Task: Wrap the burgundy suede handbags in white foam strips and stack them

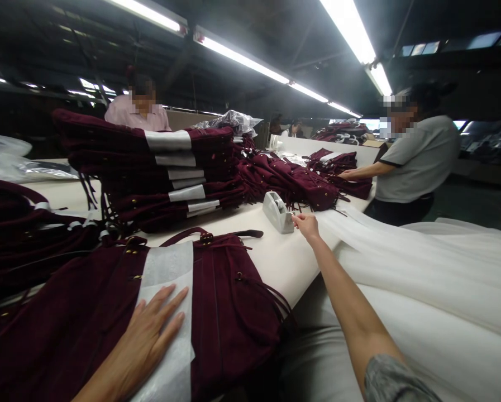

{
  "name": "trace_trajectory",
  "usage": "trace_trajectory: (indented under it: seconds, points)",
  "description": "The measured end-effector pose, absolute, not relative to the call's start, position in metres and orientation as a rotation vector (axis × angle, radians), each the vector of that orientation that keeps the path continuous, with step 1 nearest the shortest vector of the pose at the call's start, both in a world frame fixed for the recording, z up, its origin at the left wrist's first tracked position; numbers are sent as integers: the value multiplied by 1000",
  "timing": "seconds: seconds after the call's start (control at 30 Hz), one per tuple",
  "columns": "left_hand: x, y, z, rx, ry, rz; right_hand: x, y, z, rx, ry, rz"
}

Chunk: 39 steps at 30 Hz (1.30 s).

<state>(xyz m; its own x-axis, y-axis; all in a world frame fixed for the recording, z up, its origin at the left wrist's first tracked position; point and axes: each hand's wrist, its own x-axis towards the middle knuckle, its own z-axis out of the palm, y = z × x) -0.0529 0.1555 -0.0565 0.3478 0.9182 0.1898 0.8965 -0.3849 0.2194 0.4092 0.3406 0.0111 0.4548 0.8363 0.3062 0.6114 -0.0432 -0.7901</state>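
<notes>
The dark maroon suede bag with brass studs and a buckled strap (229,301) lies flat on the off-white work table (275,257), directly in front of the person. A white thin foam sheet strip (168,268) is laid across the middle of the bag as a band. The left hand (149,335) rests on this strip, palm down and fingers spread, gripping nothing. The right hand (305,225) is extended to the grey desktop tape dispenser (277,212), with its fingers bunched at the cutter end. Whether they pinch a tape end cannot be determined. No tape is visible on the strip, so the band on this bag is judged placed but not yet fastened. Behind the bag stands a tall stack of folded maroon bags (120,167), each carrying a white band; these units are judged complete. Beyond the dispenser lies a loose heap of maroon bags (292,184) without bands, judged as outstanding work. A layered supply of white foam sheeting (421,268) lies to the right of the table edge. A co-worker in a grey shirt (418,162) handles bags at the far end.
</notes>
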Motion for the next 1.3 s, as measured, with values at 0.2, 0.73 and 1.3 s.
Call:
trace_trajectory:
  seconds: [0.2, 0.73, 1.3]
  points:
    - [-43, 149, -37, 2396, 1725, 313, 394, 308, -2, -1856, -1163, 189]
    - [-33, 132, -15, 2252, 1683, 445, 98, 208, 36, -1307, -1366, 1380]
    - [-35, 131, -20, 2195, 1647, 573, 74, 240, 4, -1763, -1460, 1217]
